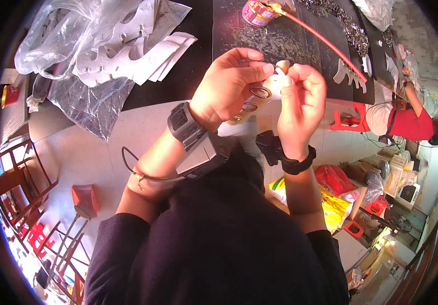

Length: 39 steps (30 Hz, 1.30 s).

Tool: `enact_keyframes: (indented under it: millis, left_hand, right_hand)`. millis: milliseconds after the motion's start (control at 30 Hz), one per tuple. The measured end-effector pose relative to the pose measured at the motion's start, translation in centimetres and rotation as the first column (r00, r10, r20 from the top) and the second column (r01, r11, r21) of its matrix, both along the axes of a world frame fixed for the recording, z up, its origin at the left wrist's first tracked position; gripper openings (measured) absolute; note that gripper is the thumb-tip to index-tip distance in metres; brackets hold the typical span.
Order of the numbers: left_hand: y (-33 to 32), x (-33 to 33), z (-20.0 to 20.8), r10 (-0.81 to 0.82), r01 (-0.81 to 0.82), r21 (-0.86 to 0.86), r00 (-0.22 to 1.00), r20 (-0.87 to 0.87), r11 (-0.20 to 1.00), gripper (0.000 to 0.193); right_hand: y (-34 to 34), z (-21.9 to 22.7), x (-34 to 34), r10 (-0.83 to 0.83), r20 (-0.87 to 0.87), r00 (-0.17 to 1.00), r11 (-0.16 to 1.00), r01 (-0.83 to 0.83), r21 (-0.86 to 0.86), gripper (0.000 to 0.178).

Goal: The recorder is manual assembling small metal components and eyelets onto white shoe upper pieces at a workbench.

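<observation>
Above the near edge of the dark table, my two hands are raised close together. My left hand (231, 84) is closed, thumb and forefinger pinched at a white cut piece (275, 90). Several oval metal rings (260, 92) hang in a row along that piece, below my left fingers. My right hand (303, 99) is closed too, its thumb and forefinger pinching a narrow white end of the piece. A small beige rounded thing shows between the fingertips; its kind is unclear. My fingers partly hide the piece.
Stacked white cut-out pieces (127, 56) lie with clear plastic bags at left. A pink tub (259, 13) with a long red stick (325, 43) stands ahead. Metal rings (353, 33) and toothed white pieces (350, 77) lie at right. Another person (409, 122) works farther right.
</observation>
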<state>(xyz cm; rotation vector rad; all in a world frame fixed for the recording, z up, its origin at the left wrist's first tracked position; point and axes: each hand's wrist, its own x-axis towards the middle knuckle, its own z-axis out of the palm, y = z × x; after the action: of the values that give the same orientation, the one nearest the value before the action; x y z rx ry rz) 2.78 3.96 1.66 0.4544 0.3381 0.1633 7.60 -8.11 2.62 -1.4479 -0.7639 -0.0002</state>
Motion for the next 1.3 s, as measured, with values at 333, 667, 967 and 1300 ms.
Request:
enact_keyframes:
  millis: [333,667,967,1300]
  left_hand:
    - [-2.0,-0.4,0.8,0.043,-0.054,0.145,0.996,0.084,0.988,0.025]
    - [-1.6,-0.3,0.7,0.13,-0.133,0.33,0.991,0.033,0.934,0.027]
    - [-2.2,-0.2,0.9,0.18,-0.199,0.502,0.98,0.087,0.842,0.027]
    - [-1.4,-0.5,0.3,0.136,-0.184,0.407,0.98,0.145,0.895,0.026]
  right_hand:
    - [0.0,0.3,0.2,-0.05,0.001,0.999,0.998,0.05,-0.038,0.021]
    - [-1.2,1.7,0.9,-0.006,0.188,0.982,0.976,0.047,-0.214,0.033]
    - [-0.8,2.4,1.3,0.027,0.243,0.97,0.936,0.06,-0.346,0.03]
    - [-0.8,1.8,0.5,0.073,-0.242,0.967,0.996,-0.082,-0.026,0.026]
